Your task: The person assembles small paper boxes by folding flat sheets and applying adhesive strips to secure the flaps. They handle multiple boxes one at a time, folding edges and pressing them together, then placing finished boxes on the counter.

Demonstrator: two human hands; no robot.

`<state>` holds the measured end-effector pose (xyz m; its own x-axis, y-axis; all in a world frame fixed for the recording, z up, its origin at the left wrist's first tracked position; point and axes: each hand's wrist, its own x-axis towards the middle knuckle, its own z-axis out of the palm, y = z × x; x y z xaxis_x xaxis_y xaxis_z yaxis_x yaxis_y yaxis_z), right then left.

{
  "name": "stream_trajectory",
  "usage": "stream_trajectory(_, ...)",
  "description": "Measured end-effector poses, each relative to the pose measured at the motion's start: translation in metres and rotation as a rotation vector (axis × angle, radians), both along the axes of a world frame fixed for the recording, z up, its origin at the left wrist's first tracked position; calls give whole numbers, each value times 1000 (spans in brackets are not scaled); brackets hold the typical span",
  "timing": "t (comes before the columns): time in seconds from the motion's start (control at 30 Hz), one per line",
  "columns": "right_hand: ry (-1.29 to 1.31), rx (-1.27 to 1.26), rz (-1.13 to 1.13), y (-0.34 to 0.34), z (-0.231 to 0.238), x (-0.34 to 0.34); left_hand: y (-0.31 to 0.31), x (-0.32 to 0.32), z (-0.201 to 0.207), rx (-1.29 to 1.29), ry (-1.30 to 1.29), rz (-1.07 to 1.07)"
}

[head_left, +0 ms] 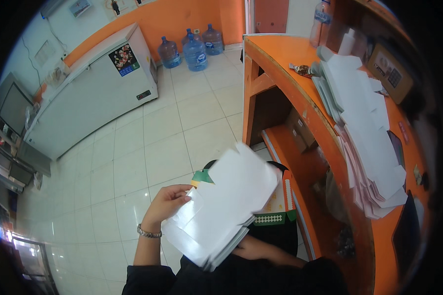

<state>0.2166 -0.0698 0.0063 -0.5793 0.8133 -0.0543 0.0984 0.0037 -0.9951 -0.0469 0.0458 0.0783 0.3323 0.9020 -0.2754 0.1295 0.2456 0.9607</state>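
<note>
A stack of flat white die-cut box blanks (pixel 231 196) lies tilted above my lap, its layered edges showing at the near right side. My left hand (pixel 172 199), with a metal bracelet on its wrist, pinches a flap on the left edge of the top blank between thumb and fingers. My right hand (pixel 251 247) reaches under the near edge of the stack and holds it from below; its fingers are hidden. Beneath the stack, printed card (pixel 275 216) in green, orange and yellow shows at the right, with a green corner at the upper left.
To my right runs a curved orange counter (pixel 268 51), bearing a long fanned pile of white blanks (pixel 364 128), a cardboard box (pixel 389 71) and a plastic bottle (pixel 321 22). Shelves sit below it. A chest freezer (pixel 93 83) and several water jugs (pixel 196 53) stand beyond the tiled floor.
</note>
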Motion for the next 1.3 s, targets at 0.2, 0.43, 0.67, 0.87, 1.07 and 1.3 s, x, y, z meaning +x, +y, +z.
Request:
stream_trajectory(0.2,108,-412,-304,29,-5,61,24,-13,14,34,139,-190)
stream_trajectory(0.43,440,-371,-390,24,11,110,24,14,1,142,382,-421)
stream_trajectory(0.67,91,-294,-405,20,2,97,16,88,12,733,567,-479)
stream_trajectory(0.87,144,-247,-364,19,1,95,1,175,3,883,489,-480)
stream_trajectory(1.07,113,-239,-473,18,0,90,-14,181,-11,814,472,-461)
stream_trajectory(1.3,147,-265,-542,46,15,92,45,143,-14,229,461,-651)
